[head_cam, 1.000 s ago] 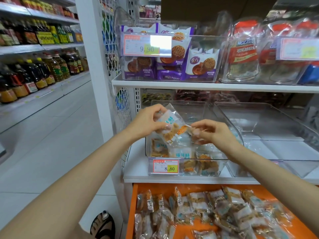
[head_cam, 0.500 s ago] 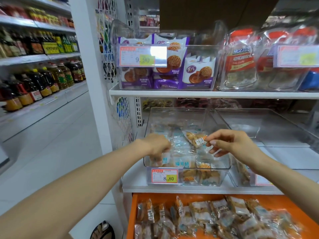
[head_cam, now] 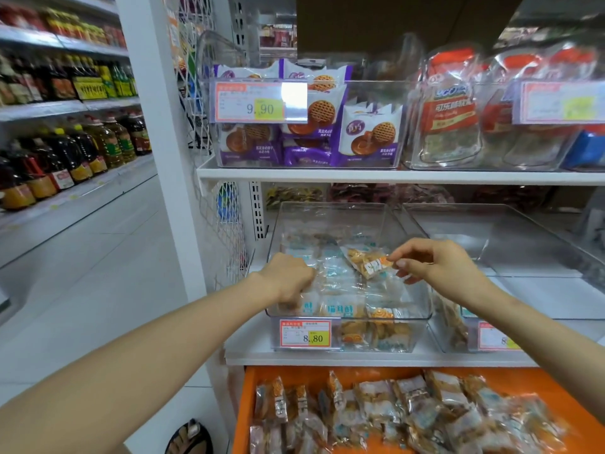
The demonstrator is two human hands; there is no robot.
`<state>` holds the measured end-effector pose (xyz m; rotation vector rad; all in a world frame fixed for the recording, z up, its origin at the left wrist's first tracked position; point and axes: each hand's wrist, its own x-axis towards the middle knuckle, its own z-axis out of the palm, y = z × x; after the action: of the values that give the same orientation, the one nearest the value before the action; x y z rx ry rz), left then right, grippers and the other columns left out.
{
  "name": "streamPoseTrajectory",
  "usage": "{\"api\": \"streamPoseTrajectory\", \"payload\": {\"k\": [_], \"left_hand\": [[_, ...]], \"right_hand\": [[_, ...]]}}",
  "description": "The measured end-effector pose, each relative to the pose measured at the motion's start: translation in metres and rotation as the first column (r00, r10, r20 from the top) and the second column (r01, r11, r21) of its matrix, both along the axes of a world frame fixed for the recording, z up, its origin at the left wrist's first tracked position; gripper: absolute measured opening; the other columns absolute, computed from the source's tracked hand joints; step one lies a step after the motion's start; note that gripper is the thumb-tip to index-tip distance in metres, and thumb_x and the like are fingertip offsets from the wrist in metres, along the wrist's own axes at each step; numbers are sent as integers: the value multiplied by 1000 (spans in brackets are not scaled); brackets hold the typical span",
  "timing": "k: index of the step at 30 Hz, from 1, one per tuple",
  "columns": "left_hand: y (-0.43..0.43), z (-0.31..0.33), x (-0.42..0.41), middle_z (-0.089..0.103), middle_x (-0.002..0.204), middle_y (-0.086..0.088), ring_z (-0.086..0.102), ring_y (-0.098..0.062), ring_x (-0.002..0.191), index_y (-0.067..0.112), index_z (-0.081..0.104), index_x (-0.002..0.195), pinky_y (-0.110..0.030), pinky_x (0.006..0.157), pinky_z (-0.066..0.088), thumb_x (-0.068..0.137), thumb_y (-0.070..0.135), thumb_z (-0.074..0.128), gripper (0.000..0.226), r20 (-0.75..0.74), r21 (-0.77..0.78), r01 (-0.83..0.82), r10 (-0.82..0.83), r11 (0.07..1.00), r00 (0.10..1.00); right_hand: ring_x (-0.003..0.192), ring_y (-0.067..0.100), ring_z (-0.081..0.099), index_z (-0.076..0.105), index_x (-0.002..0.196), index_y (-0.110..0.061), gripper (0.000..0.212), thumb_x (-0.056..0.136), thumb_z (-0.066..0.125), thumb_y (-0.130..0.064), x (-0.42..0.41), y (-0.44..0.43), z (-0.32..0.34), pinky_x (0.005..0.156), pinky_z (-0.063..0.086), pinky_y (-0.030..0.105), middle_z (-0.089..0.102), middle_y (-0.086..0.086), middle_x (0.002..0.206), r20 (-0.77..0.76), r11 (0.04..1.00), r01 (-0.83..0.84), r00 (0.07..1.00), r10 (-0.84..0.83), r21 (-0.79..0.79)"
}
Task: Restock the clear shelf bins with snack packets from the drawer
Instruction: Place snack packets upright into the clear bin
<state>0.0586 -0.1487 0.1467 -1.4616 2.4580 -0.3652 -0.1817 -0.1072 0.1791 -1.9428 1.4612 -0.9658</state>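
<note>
A clear shelf bin with an 8.80 price tag stands on the lower white shelf and holds several clear snack packets. My left hand reaches down into the bin's left side, fingers curled onto the packets there. My right hand pinches one end of a clear snack packet of golden biscuits, held tilted just above the packets in the bin. Below the shelf, the orange drawer stands pulled out with several more packets lying in it.
An emptier clear bin stands to the right on the same shelf. The shelf above carries a bin of purple biscuit packs and clear bags. Oil bottles line the aisle shelves on the left; tiled floor lies between.
Both hands have come down from chest height to the bin. The left hand let go of the packet and went down among the packets; the right hand kept one packet and lowered it.
</note>
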Motion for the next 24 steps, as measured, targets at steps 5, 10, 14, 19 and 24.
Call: {"api": "streamPoseTrajectory", "payload": {"k": [5, 10, 14, 19, 24], "left_hand": [[4, 5, 5, 63, 107, -3, 57, -23, 100, 16, 54, 105, -29, 68, 33, 79, 32, 70, 35, -56, -15, -23, 22, 1000, 998], [6, -1, 8, 65, 106, -2, 58, -21, 99, 16, 58, 102, -28, 71, 33, 81, 33, 69, 29, -139, -3, -21, 21, 1000, 990], [9, 1, 9, 64, 107, -3, 58, -22, 100, 16, 57, 103, -28, 71, 33, 83, 34, 67, 29, -197, 14, -30, 33, 999, 980], [11, 19, 12, 64, 98, 0, 61, -17, 94, 12, 60, 102, -29, 79, 49, 90, 24, 60, 16, -693, 88, -69, 111, 994, 712], [28, 36, -1, 63, 87, -5, 62, -11, 68, 11, 54, 95, -15, 56, 53, 94, 27, 53, 16, -829, 548, 172, 559, 819, -20]], "right_hand": [[104, 23, 61, 67, 113, -15, 25, 88, 63, -16, 19, -48, -20, 86, 43, 26, 68, 8, 113, -484, 996, 48, 871, -80, -80], [119, 34, 50, 40, 133, -11, 51, 91, 56, -36, 44, -82, -39, 95, 40, 36, 53, 20, 130, -615, 976, 158, 788, -32, 151], [116, 33, 50, 41, 128, -13, 63, 79, 68, -41, 45, -89, -44, 96, 43, 37, 54, 16, 126, -563, 957, 251, 816, -129, 144], [117, 29, 45, 41, 133, -21, 69, 76, 69, -46, 42, -59, -34, 97, 35, 37, 51, 7, 125, -543, 980, 126, 818, -192, -157], [104, 13, 43, 42, 130, -36, 75, 67, 81, -34, 29, -19, -28, 86, 30, 29, 54, -10, 117, -373, 936, -127, 928, -5, -328]]}}
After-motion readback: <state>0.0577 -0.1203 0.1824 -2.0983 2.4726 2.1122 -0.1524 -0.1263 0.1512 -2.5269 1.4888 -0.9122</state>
